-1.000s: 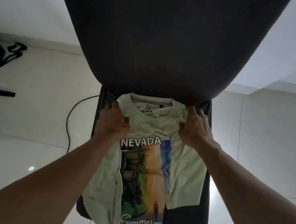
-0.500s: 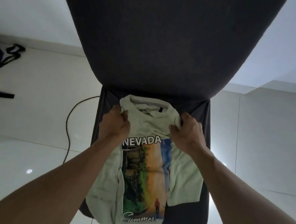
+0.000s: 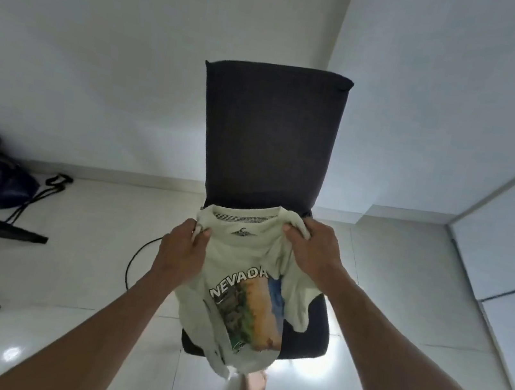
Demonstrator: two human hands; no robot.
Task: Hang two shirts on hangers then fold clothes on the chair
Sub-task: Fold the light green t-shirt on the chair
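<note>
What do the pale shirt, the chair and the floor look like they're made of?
The shirt looks like soft knit cotton: it creases and droops between the left hand and right hand. The chair looks covered in dark matte woven fabric. The floor looks like glossy tile, with grout lines and reflected light.

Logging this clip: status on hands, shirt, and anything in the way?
Left hand and right hand each grip a shoulder of the shirt. Shirt raised, hem draped over the chair seat. Nothing in the way.
</note>
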